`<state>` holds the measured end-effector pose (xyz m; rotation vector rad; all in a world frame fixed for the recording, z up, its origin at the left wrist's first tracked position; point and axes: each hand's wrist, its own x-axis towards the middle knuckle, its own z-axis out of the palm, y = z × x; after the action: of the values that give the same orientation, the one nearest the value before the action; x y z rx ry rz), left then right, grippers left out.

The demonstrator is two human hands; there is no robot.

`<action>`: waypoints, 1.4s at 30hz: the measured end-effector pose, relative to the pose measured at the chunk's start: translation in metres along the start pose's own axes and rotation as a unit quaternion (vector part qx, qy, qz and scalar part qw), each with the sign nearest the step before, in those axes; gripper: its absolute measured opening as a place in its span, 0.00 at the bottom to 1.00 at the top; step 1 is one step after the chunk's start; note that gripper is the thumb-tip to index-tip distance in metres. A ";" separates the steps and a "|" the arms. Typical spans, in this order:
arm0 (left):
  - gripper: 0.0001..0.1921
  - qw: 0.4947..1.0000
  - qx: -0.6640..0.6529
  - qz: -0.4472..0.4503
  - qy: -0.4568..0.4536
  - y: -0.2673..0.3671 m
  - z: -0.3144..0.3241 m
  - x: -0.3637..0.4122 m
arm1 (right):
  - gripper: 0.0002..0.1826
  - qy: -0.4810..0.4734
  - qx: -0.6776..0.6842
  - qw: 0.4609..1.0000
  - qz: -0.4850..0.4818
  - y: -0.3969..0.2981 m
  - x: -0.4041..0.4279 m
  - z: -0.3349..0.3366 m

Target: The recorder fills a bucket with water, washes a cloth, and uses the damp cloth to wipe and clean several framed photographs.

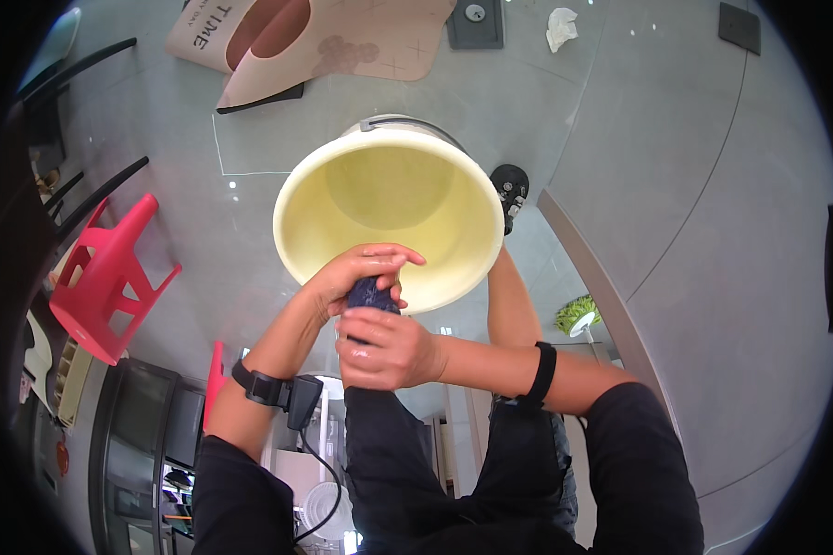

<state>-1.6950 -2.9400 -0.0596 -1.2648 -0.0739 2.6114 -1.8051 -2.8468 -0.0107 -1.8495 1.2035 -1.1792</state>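
Observation:
A wet, bunched dark blue cloth (373, 295) is gripped between my two hands over the near rim of a pale yellow plastic bucket (389, 187). My left hand (361, 269) curls over the cloth's far end, with its index finger stretched out above the bucket's opening. The fingers of my right hand (389, 350) close around the nearer end, just outside the rim, above my knee. Both hands have a wet shine. My fingers hide part of the cloth. A dark handle (416, 125) lies along the bucket's far rim.
Left of me are a pink-red plastic stool (111, 277) and black curved legs (104, 194). A pinkish floor mat (389, 41) with a folded end lies beyond the bucket, near crumpled white tissue (562, 29). A green mop head (577, 313) rests at right, beside a raised edge (597, 257).

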 end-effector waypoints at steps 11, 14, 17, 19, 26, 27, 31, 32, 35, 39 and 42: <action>0.10 0.919 0.385 0.027 0.082 0.004 -0.007 0.055 | 0.06 -0.181 -0.087 0.966 -0.166 0.042 -0.042 0.049; 0.10 0.882 0.451 0.023 0.133 0.000 -0.013 0.076 | 0.09 -0.236 -0.160 0.949 -0.138 0.054 -0.063 0.076; 0.11 0.817 0.546 0.065 0.175 -0.017 -0.038 0.100 | 0.09 -0.275 -0.074 0.959 0.013 0.065 -0.080 0.121; 0.11 0.771 0.599 0.108 0.185 -0.021 -0.043 0.109 | 0.10 -0.351 0.027 0.925 0.139 0.074 -0.086 0.138; 0.11 0.715 0.644 0.041 0.270 -0.026 -0.047 0.122 | 0.08 -0.262 0.188 0.879 0.352 0.083 -0.079 0.127; 0.11 0.707 0.652 0.039 0.271 -0.027 -0.045 0.126 | 0.08 -0.258 0.182 0.886 0.340 0.086 -0.082 0.128; 0.11 0.704 0.655 0.020 0.274 -0.028 -0.043 0.136 | 0.09 -0.251 0.038 0.935 0.250 0.090 -0.090 0.131; 0.10 0.701 0.657 0.018 0.276 -0.029 -0.043 0.137 | 0.08 -0.238 0.040 0.937 0.253 0.090 -0.092 0.131; 0.10 0.704 0.652 0.015 0.281 -0.030 -0.039 0.140 | 0.08 -0.235 0.029 0.940 0.244 0.092 -0.096 0.128; 0.10 0.702 0.653 0.001 0.286 -0.033 -0.036 0.144 | 0.07 -0.360 -0.014 0.910 0.203 0.096 -0.093 0.131; 0.09 0.702 0.643 0.012 0.305 -0.037 -0.034 0.142 | 0.07 -0.372 -0.036 0.904 0.209 0.092 -0.093 0.135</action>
<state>-1.7461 -2.8725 -0.1843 -1.2900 1.5428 1.3232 -1.7318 -2.7921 -0.1743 -1.7158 1.0981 -0.1475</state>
